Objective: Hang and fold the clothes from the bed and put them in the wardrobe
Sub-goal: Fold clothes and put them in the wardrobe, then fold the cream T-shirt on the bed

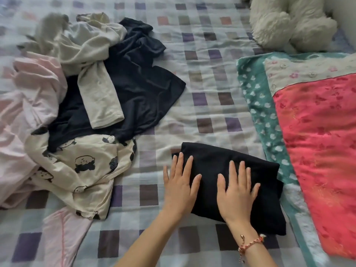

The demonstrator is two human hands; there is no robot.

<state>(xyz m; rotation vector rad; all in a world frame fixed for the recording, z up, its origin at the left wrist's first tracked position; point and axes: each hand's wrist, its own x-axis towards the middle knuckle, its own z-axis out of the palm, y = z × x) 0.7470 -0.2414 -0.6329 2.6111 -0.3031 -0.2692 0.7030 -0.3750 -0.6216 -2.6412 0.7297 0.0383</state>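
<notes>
Both hands flat, fingers spread: left hand (180, 186) and right hand (236, 195) press the folded black garment (237, 182) on the checked bedsheet (202, 105), near centre, likely flattening creases. Unfolded clothes pile (92, 97) sits far left.

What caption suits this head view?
Left hand and right hand press a folded black garment on the checked bed, unfolded clothes alongside.

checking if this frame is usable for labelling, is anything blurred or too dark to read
Head view: the light is soft and even, with no glare or hard shadows. The left hand and right hand are sharp. The folded black garment is so dark that its folds barely show. The grey garment at the pile's far end is smeared.
</notes>
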